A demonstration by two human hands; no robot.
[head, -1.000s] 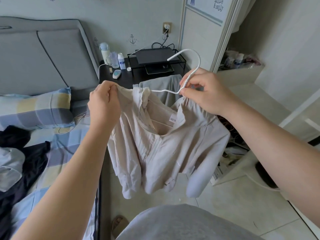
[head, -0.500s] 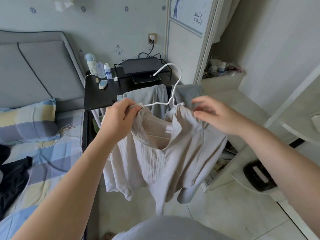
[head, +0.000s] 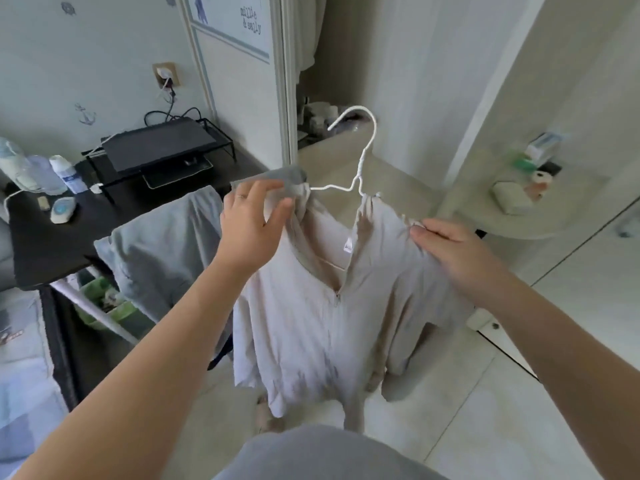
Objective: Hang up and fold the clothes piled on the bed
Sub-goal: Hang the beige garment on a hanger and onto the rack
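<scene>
A beige zip-front jacket [head: 311,317] hangs on a white wire hanger [head: 363,157] in front of me, hook pointing up. My left hand [head: 252,223] grips the jacket's left shoulder near the collar. My right hand [head: 453,251] holds the right shoulder, fingers curled over the bunched fabric. The hanger's arms are hidden inside the jacket. The bed [head: 24,375] shows only as a strip of blue checked sheet at the left edge.
A black bedside table [head: 45,247] at the left carries bottles, a remote and a black rack. Grey clothes [head: 162,247] hang over a white rail beside it. An open wardrobe doorway [head: 332,81] stands ahead; a white shelf with small items [head: 519,199] is at the right.
My view has swung right, away from the bed. My right hand left the hanger's neck and moved onto the jacket's right shoulder. The jacket now hangs straighter on the hanger.
</scene>
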